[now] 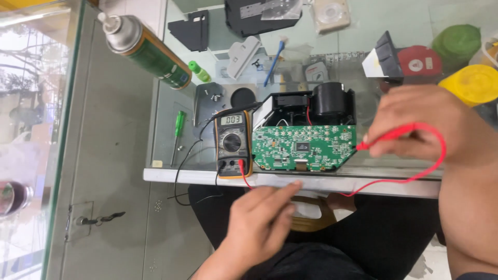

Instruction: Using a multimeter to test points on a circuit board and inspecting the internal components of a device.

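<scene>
Green circuit board (pixel 303 148), red probe (pixel 386 136) pinched in right hand (pixel 420 124), left hand (pixel 262 220) loosely curled, empty.

2 bare hands are seen — left hand (pixel 262 220), right hand (pixel 423 124) — forearms unsleeved; dark trousers (pixel 384 238) are worn.

Just left of the right hand (pixel 415 124) fingers (pixel 376 137), the green circuit board (pixel 303 148) and the black housing (pixel 316 103) behind it block the way, with the yellow multimeter (pixel 232 142) beyond them. Behind the fingers the desk (pixel 171 135) is crowded by a red lid (pixel 420 62) and a yellow lid (pixel 472 83). The left hand (pixel 259 223) fingers (pixel 288 191) hang below the desk edge, with open room around them over the lap
</scene>
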